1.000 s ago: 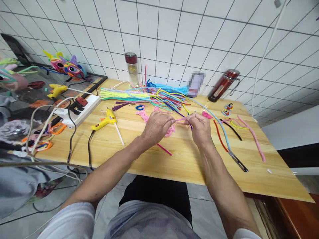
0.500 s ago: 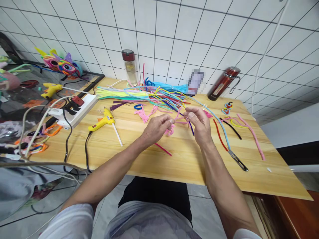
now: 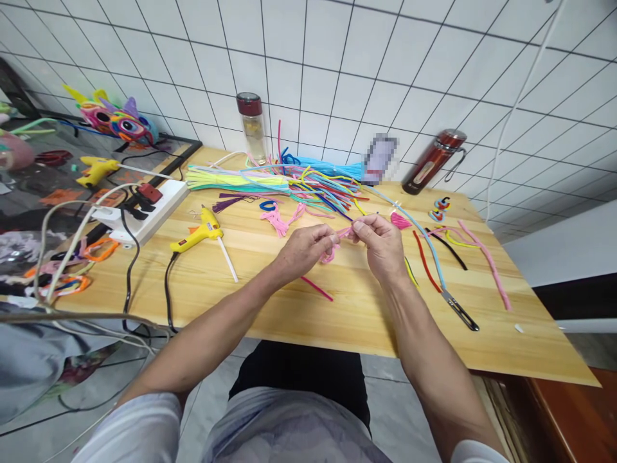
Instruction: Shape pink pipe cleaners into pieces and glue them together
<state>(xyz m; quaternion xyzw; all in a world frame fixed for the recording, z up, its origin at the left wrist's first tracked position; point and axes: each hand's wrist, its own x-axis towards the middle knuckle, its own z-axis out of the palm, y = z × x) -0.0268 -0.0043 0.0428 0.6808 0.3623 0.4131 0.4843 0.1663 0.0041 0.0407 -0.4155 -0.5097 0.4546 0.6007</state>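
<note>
My left hand [image 3: 304,249] pinches a pink pipe cleaner piece [image 3: 343,232] over the middle of the table. The fingers of my right hand [image 3: 380,243] close on the same pink piece, a short distance to the right. Below my left fingertips hangs a curled pink part [image 3: 329,255]. A pink bent shape [image 3: 278,222] lies to the left of my hands, and a dark pink stem [image 3: 317,289] is just below them. Behind my hands spreads a pile of coloured pipe cleaners [image 3: 241,180].
On the left are a yellow glue gun [image 3: 197,235], a white power strip [image 3: 161,209] and cords. Along the wall stand a glass bottle [image 3: 252,132], a phone and a red flask [image 3: 434,162]. Metal scissors [image 3: 460,311] lie at the right.
My right fingers have closed together on the pink piece, whose upright end has gone down. A yellow stem now shows beside my right wrist.
</note>
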